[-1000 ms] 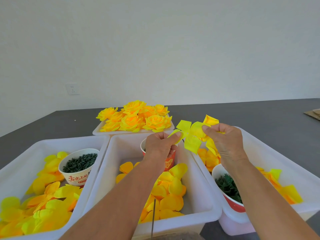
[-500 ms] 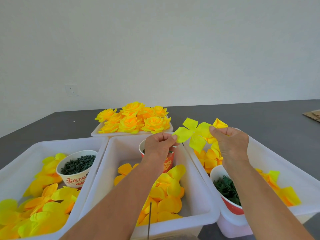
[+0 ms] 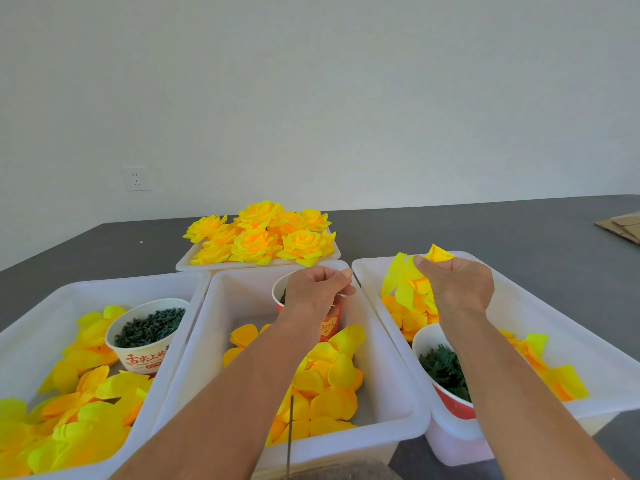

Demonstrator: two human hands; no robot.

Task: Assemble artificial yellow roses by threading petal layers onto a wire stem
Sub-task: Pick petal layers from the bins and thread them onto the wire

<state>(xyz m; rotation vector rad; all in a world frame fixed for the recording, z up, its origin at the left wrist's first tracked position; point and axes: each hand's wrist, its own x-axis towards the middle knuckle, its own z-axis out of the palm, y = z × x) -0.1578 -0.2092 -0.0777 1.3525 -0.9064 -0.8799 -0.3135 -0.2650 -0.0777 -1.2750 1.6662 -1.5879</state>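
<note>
Both hands had separated since a second earlier, when they met in front of the person over a spread yellow petal layer. The right hand had carried that petal layer down and to the right, and now gripped it, bunched with other petals, over the far end of the right bin, above the loose petals lying there. The left hand had let go of the layer and was curled over the red cup in the middle bin; its thumb and forefinger were pinched together, but whether they held a small part could not be told. A thin wire stem stood upright at the near edge of the middle bin, untouched and with nothing threaded on it. This suggested the layer had been separated from its stack and that threading was not yet begun. Finished roses were piled on the far tray. Legible writing was limited: the white cup in the left bin, filled with dark green pieces, bore red Chinese characters beginning 舌尖上的; the red cup showed a heart-shaped mark with characters too small to read. No other labels were visible.
</note>
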